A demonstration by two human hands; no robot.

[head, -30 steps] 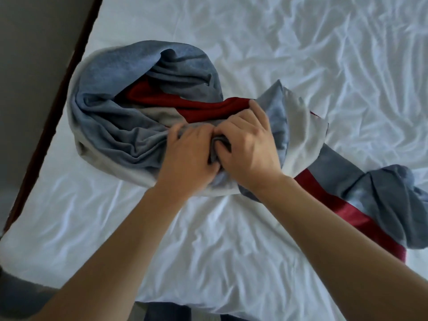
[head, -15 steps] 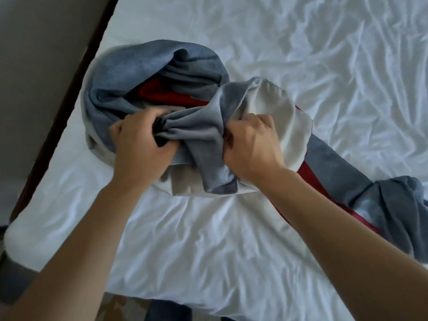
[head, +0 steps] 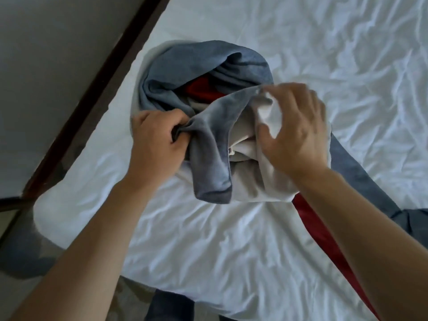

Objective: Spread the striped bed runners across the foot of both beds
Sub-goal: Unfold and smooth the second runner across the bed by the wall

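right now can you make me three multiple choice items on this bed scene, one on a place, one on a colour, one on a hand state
1. Where does the bunched bed runner lie?
A. on the white sheet near the bed's left edge
B. on the floor
C. over a chair

2. Which stripe colour shows beside the blue-grey?
A. green
B. red
C. yellow

3. What is the left hand doing?
A. hanging idle
B. pressing flat on the sheet
C. holding a grey fold in its grip

Answers: 1 A, the heap sits on the white sheet by the dark frame; 2 B, red shows inside the heap and trailing right; 3 C, its fingers curl round the fold, while the right hand is spread over pale cloth.
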